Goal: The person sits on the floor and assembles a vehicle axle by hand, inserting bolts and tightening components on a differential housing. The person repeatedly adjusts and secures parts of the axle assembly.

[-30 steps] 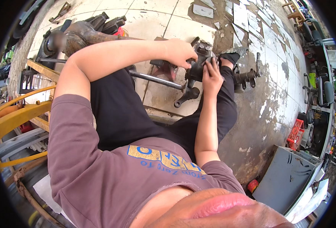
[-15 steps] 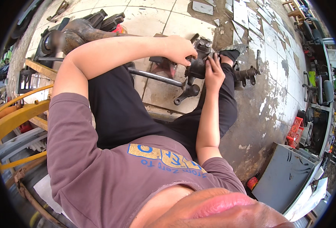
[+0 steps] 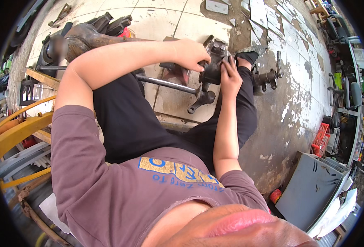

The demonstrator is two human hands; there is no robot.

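Observation:
A dark, greasy metal housing (image 3: 210,74) with bolts on its top stands between my legs on the tiled floor. My left hand (image 3: 191,55) reaches across from the left, its fingers curled against the near left side of this housing. From the right, my right hand (image 3: 231,81) grips the opposite side, thumb hidden and fingers bent over the edge. Just below lies a steel rod (image 3: 167,84) ending in a dark lever arm (image 3: 201,101) with an eye hole. What the fingertips touch underneath cannot be made out.
A rusty axle housing (image 3: 81,39) lies at the far left. Another metal part with lugs (image 3: 266,80) sits beyond my right leg. Yellow frame bars (image 3: 21,131) crowd the left side. A grey metal cabinet (image 3: 307,191) and a red crate (image 3: 321,139) stand at right.
Both hands stay on the metal housing, with only slight shifts of the fingers. The whole view has moved a little.

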